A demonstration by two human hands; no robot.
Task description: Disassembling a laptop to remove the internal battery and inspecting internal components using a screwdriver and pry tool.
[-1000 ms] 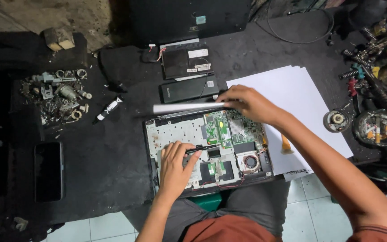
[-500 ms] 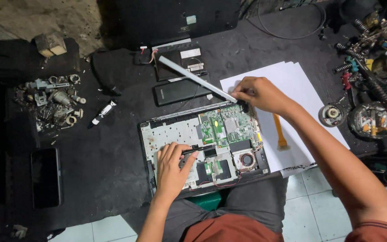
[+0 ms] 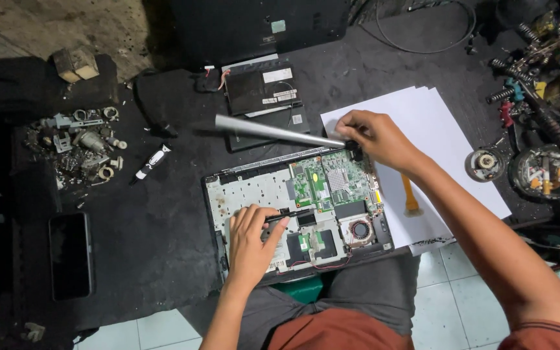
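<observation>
Head view. Your right hand (image 3: 374, 137) is clenched on one end of a long silver strip (image 3: 273, 130), pinching it just above the far right corner of the opened laptop base (image 3: 296, 210); the strip's free end angles out to the left over the black pack (image 3: 264, 91) lying near the far edge of the desk (image 3: 163, 233). Your left hand (image 3: 251, 243) rests flat, fingers spread and grasping nothing, on the pale inner plate of the base, touching a thin black bar there. The base sits at the near edge of the desk, above your lap, with its green circuit board (image 3: 335, 181) and round fan (image 3: 360, 229) exposed.

Risks, as judged from this view: the strip may still be caught at the corner under your grip, so a hard pull could bend it or snap a clip; its free end could sweep against the pack's wires; your left palm could press on the red and black leads near the front of the base.

Against the earlier frames: the strip lay level along the far edge of the base, then lifted at its left end; it now stands clear of that edge. Your left hand has stayed put. The white paper sheets (image 3: 435, 129) and orange tool (image 3: 410, 198) are unmoved.
</observation>
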